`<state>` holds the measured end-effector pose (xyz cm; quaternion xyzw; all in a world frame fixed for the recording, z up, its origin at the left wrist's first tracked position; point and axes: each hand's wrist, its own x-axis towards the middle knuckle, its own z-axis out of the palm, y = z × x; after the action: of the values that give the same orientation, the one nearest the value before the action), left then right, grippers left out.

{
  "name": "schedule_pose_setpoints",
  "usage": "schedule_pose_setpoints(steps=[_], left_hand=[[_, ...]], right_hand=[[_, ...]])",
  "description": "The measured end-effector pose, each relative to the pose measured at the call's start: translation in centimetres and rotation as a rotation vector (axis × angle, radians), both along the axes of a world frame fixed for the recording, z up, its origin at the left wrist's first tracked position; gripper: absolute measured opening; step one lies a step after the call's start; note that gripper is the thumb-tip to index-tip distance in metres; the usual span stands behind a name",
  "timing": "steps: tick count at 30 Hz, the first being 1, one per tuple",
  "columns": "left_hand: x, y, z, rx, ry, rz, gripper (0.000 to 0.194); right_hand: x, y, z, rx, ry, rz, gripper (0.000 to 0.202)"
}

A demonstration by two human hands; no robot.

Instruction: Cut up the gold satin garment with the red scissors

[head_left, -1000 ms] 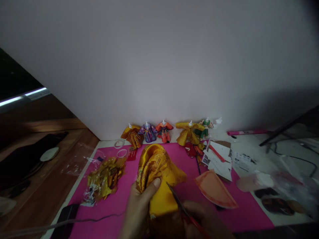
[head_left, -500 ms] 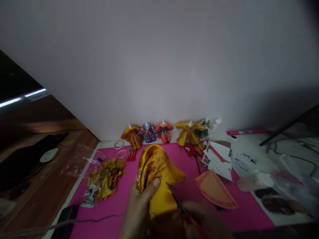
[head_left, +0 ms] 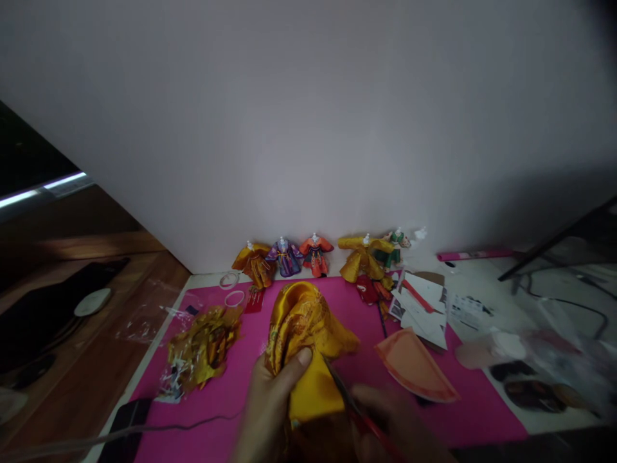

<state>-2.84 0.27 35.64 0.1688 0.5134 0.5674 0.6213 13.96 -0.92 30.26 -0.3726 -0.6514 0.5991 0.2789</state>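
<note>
Yellow-gold patterned cloth (head_left: 313, 386) is bunched and folded over the pink mat, low in the middle of the view. My left hand (head_left: 272, 399) pinches it, thumb on top. From the right, my right hand (head_left: 385, 411) grips red-handled scissors (head_left: 373, 432), whose dark blades lie against the cloth's right edge near my left thumb. The right hand is blurred and dark. Part of the cloth hangs in shadow below, between my hands.
Small dressed figures, including an orange one (head_left: 315, 252), line the wall. Yellow scraps (head_left: 207, 344) lie left on the pink mat (head_left: 250, 379). To the right are an orange fabric piece (head_left: 417, 366), papers (head_left: 424, 321) and a bottle (head_left: 482, 350). A cable crosses the lower left.
The view has shifted slightly. The scissors and my right hand have moved very little, staying at the cloth's right edge; my left hand keeps its hold.
</note>
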Motion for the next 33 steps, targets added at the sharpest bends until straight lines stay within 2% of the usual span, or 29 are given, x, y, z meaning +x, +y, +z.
schedule_pose_setpoints(steps=[6, 12, 15, 19, 22, 27, 33], left_hand=[[0.1, -0.1, 0.3, 0.002, 0.013, -0.006, 0.042], [0.2, -0.1, 0.4, -0.004, 0.027, -0.004, 0.041], [0.1, -0.2, 0.2, -0.018, 0.023, -0.024, 0.031], [0.0, -0.3, -0.1, -0.03, 0.041, -0.067, 0.025], [0.1, -0.3, -0.1, -0.025, 0.034, -0.037, 0.027], [0.6, -0.3, -0.1, -0.019, 0.013, 0.002, 0.026], [0.5, -0.3, -0.8, -0.025, -0.018, -0.028, 0.028]], right_hand=[[-0.2, -0.1, -0.1, -0.037, -0.039, -0.025, 0.047], [-0.1, 0.5, 1.2, -0.056, 0.019, 0.01, 0.052], [-0.1, 0.6, 1.5, -0.056, 0.047, 0.024, 0.06], [-0.3, 0.6, 0.9, -0.084, 0.125, 0.022, 0.064], [-0.4, 0.5, 0.6, -0.098, 0.099, -0.011, 0.065], [-0.5, 0.7, 1.3, -0.05, 0.074, -0.039, 0.069], [-0.4, 0.7, 1.3, -0.06, 0.068, -0.049, 0.057]])
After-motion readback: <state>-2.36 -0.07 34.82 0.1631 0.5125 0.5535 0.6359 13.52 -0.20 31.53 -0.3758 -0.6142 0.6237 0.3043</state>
